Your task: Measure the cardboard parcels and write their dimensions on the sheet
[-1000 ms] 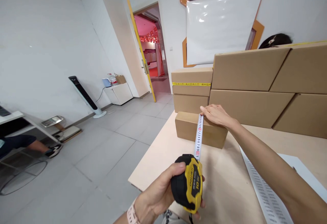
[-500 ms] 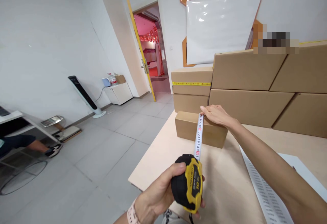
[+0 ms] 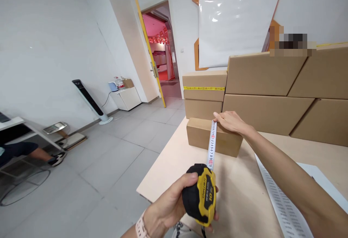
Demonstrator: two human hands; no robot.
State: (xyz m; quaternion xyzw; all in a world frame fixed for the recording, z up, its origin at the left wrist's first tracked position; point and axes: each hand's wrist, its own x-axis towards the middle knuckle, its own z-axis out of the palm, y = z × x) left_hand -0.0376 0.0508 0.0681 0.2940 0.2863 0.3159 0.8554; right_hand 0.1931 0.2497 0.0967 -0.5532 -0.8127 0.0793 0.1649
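My left hand [image 3: 174,198] is closed round the yellow and black case of a tape measure [image 3: 200,196], its thumb lying on top. From the case a white blade [image 3: 211,145] runs forward and away over a small cardboard box [image 3: 199,133] on the table. My right hand [image 3: 228,119] rests on top of that box and pinches the far end of the blade at the box's back edge. The fingers under the case are mostly hidden.
Larger cardboard boxes [image 3: 266,113] are stacked behind the small one, some with yellow tape. Printed sheets [image 3: 288,201] lie under my right forearm on the table [image 3: 168,172]. The table's left edge drops to a tiled floor [image 3: 114,169]. A person's leg [image 3: 29,151] shows at far left.
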